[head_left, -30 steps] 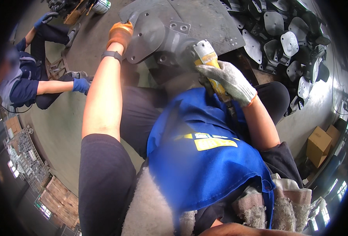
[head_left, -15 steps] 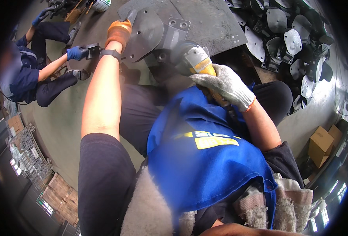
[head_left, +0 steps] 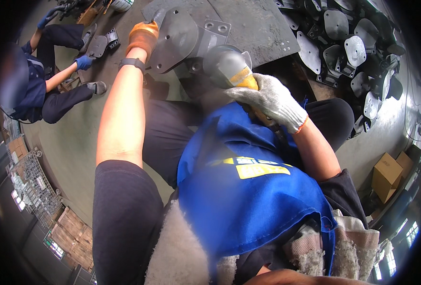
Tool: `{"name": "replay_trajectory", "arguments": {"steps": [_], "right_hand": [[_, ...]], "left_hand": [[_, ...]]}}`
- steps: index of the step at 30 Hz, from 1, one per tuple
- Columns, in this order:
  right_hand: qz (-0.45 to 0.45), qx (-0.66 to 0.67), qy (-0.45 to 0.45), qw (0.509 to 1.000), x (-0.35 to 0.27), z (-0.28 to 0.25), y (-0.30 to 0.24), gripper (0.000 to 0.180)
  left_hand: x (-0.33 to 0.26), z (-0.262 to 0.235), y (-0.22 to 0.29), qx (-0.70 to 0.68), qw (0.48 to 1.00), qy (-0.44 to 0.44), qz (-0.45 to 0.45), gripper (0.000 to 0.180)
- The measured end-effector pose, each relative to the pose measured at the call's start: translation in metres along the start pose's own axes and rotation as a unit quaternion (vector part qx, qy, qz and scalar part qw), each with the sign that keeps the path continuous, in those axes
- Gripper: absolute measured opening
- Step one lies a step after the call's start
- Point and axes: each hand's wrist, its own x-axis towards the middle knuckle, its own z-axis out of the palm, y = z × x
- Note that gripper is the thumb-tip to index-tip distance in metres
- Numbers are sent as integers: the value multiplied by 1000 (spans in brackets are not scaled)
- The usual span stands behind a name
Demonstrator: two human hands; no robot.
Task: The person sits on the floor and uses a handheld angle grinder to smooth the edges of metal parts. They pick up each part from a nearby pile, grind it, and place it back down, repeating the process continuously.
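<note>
My left hand, in an orange glove, is closed at the left edge of a dark metal bracket. The bracket has a rounded plate with holes, joined to a flange with more holes. Its fingertips are partly hidden. My right hand, in a pale knitted glove, wraps round a yellow and grey angle grinder. The grinder's head is beside the bracket's near right side. Glare blurs its disc, so I cannot tell whether it touches the metal.
A dark metal worktop lies under the bracket. Many similar brackets are heaped at the right. To the left, a co-worker with blue gloves holds another bracket. Cardboard boxes stand at the right, a wire cage at the left.
The grinder and my right hand have shifted slightly up and to the left. My left hand stays at the bracket. The co-worker's bracket has turned so its flat face shows.
</note>
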Motion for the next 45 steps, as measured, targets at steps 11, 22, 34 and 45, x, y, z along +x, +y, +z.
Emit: {"name": "replay_trajectory", "arguments": {"steps": [11, 22, 34, 45], "right_hand": [[23, 51, -5, 998, -5, -6, 24, 58], [-21, 42, -23, 999, 6, 1, 7, 52], [-4, 70, -21, 997, 7, 0, 9, 48], [35, 99, -32, 994, 0, 1, 11, 44]], "left_hand": [[-1, -19, 14, 59, 995, -12, 81, 47], [-18, -45, 36, 201, 973, -37, 103, 36], [-20, -39, 36, 202, 969, 41, 135, 30], [43, 44, -51, 199, 950, 82, 227, 33]]}}
